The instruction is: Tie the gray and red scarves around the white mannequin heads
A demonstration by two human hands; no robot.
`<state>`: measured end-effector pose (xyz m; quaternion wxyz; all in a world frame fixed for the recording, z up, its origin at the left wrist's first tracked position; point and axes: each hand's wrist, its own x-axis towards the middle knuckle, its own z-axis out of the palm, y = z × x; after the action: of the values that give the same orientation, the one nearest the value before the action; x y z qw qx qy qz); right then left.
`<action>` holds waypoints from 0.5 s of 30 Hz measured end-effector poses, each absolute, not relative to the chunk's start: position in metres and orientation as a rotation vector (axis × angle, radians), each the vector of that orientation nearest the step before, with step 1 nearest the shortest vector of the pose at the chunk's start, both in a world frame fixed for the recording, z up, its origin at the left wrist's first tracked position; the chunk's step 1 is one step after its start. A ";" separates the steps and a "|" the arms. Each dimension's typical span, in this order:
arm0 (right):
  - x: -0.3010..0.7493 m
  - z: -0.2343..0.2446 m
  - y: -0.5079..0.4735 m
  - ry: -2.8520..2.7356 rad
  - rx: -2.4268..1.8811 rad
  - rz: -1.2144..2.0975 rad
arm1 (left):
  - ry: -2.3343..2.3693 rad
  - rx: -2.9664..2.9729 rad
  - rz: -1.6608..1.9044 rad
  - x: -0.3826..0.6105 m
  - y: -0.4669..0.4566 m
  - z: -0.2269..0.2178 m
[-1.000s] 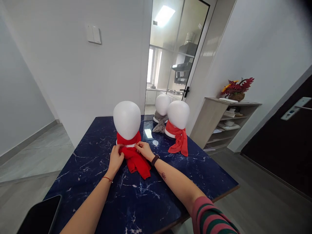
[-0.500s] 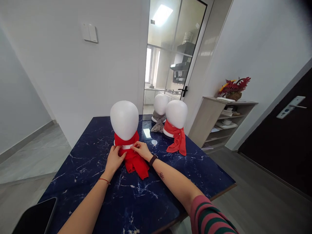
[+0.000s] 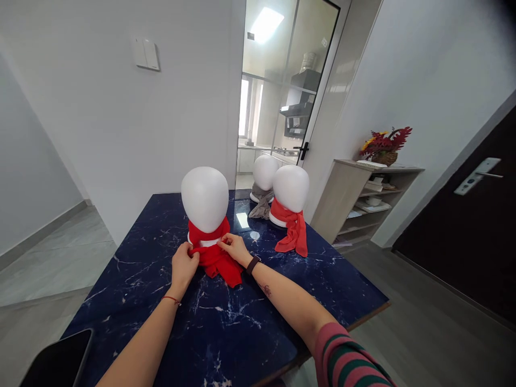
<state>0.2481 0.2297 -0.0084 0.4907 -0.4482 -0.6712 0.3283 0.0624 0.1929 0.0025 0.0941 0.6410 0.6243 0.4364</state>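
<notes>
A white mannequin head (image 3: 205,196) stands on the table with a red scarf (image 3: 223,267) around its neck; part of the white base shows at the front. My left hand (image 3: 185,266) pinches the scarf at the left side of the neck. At the right side, my right hand (image 3: 234,247) has thumb and fingertips closed on the scarf's edge. The scarf's loose ends lie bunched on the table in front. Farther back, a second white mannequin head (image 3: 291,188) wears a light red scarf (image 3: 296,231), and a third head (image 3: 265,172) wears a grey scarf (image 3: 262,203).
The dark blue marbled table (image 3: 141,279) carries everything. A black phone (image 3: 58,360) lies at its near left corner. Behind stand a white wall and a glass door (image 3: 278,80). A shelf unit (image 3: 342,199) with a flower basket (image 3: 385,153) is at the right.
My left hand has moved slightly up and left and now pinches the scarf. The scarf's front has been drawn left and its loose ends sit a little higher. My right hand has hardly moved.
</notes>
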 end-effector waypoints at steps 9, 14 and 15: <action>0.248 -0.007 0.227 -1.617 -1.096 0.785 | 1.695 1.916 1.317 0.063 0.196 -0.001; 0.248 -0.008 0.228 -1.616 -1.089 0.790 | 1.710 1.970 1.227 0.066 0.198 -0.002; 0.248 -0.008 0.228 -1.617 -1.093 0.792 | 1.723 1.964 1.217 0.066 0.199 -0.003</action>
<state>0.2477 0.2278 -0.0079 0.4950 -0.4510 -0.6670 0.3266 0.0662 0.1987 -0.0027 0.1296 0.6757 0.5927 0.4188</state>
